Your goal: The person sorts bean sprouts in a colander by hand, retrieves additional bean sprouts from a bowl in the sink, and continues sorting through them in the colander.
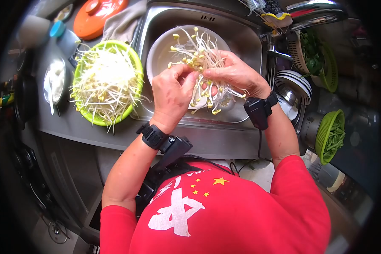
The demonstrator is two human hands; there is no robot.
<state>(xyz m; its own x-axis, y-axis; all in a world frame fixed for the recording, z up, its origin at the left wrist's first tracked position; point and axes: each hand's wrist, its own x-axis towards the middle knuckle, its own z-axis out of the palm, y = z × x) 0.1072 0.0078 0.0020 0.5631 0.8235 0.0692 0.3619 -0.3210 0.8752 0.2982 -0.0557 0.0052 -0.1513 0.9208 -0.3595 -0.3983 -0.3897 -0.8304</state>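
Grip fastened on sprouts [203, 54]: right hand [237, 73] held bunch, left hand [172, 91] pinched strands over bowl [160, 51]; work looked unfinished, basket [138, 68] heaped.

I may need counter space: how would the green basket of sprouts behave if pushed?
The green basket looks broad, so probably stable. Its sprouts overhang the edge, so some may spill; being thin, they could snap.
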